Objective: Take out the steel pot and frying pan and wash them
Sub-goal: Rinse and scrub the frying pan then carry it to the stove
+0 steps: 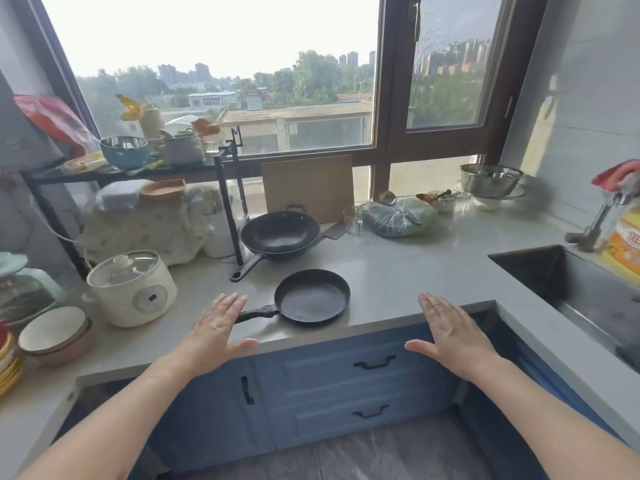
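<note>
Lying seemingly empty: frying pan (313,295), wok (280,234).

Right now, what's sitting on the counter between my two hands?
In the head view, the frying pan lies on the countertop between the open left hand and open right hand, its handle pointing toward the left hand.
</note>
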